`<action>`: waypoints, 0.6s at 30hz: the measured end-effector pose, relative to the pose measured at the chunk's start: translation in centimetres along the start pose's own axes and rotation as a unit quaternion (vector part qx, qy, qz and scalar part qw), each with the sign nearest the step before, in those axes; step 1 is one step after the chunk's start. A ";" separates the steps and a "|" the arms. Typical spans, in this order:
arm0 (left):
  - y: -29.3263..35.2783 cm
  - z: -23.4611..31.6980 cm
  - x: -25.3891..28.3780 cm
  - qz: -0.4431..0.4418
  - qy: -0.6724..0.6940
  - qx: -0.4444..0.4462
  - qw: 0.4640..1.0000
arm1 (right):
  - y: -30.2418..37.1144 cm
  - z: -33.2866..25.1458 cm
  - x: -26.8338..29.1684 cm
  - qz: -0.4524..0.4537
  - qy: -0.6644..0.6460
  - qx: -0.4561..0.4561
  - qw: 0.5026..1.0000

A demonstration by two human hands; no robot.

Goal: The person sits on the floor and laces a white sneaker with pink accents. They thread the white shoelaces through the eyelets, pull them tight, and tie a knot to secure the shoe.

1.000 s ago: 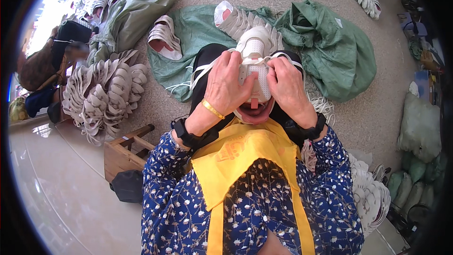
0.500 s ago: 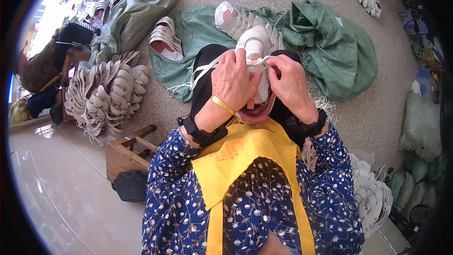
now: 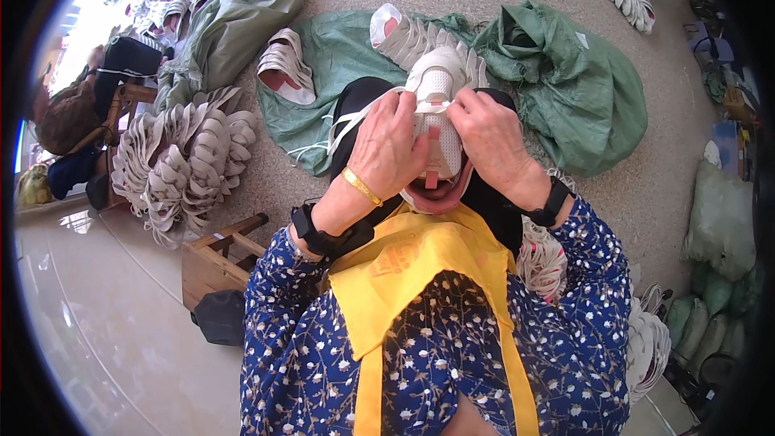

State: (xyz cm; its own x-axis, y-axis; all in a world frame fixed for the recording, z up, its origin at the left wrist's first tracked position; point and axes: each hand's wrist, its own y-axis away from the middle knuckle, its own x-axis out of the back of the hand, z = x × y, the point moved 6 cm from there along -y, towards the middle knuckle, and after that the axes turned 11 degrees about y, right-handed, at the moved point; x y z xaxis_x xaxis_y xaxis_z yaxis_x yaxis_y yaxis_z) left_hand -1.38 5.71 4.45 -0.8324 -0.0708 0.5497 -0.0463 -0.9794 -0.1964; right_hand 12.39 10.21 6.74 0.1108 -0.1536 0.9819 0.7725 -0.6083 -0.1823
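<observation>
A white shoe upper [image 3: 436, 81] with a perforated tongue and pink lining lies between my knees, toe pointing away from me. A white shoelace [image 3: 349, 123] crosses its throat, and a long loop of it hangs out to the left past my left hand. My left hand [image 3: 386, 145] is closed along the left lacing edge, thumb over the tongue. On the opposite edge, my right hand [image 3: 491, 136] pinches at the lace by the eyelets. Its fingertips partly hide the lace there. A pink tab [image 3: 432, 179] sticks up at the tongue's end.
Stacked white uppers [image 3: 182, 157] lie at the left, with more uppers [image 3: 424, 39] on a green sack [image 3: 315, 40] ahead. A full green sack [image 3: 569, 89] stands ahead right. A wooden stool [image 3: 214, 266] is at my left, and further uppers [image 3: 646, 347] lie at my right.
My right hand has turned, its fingers now reaching over the upper's right edge, and its wrist has moved outward. My left forearm has shifted slightly left and down. The upper stays in place.
</observation>
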 end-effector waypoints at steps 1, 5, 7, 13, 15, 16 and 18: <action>0.1 0.1 0.0 0.000 -0.014 -0.009 1.000 | -0.1 -0.1 0.2 0.010 0.007 0.005 1.000; 0.2 0.3 -0.5 0.001 -0.052 -0.013 0.999 | -0.4 -0.1 0.5 0.055 -0.070 0.015 0.996; 0.0 0.1 -0.4 0.008 -0.055 -0.003 0.998 | 0.0 -1.1 1.3 0.040 -0.161 -0.017 0.986; 0.6 -0.4 -0.4 0.037 -0.024 0.017 0.999 | -0.8 -1.6 0.2 0.027 -0.320 -0.127 0.938; 0.6 -0.4 -0.4 0.045 -0.027 0.014 0.999 | -1.1 -1.8 -1.6 0.043 -0.294 -0.117 0.948; 0.7 -0.4 -0.4 0.046 -0.030 0.009 0.998 | -1.3 -1.8 -1.9 0.036 -0.281 -0.122 0.951; 0.7 -0.5 -0.4 0.047 -0.035 0.001 0.998 | -1.6 -1.7 -2.3 0.022 -0.255 -0.132 0.958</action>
State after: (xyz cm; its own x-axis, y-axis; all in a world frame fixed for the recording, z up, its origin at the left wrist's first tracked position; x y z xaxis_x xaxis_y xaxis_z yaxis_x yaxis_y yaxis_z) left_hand -1.37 5.15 3.67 -0.7927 -0.1759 0.5836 0.0314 -0.9680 -0.2492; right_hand 9.86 10.18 4.66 0.4825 0.1757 0.8581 0.5821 -0.7963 -0.1643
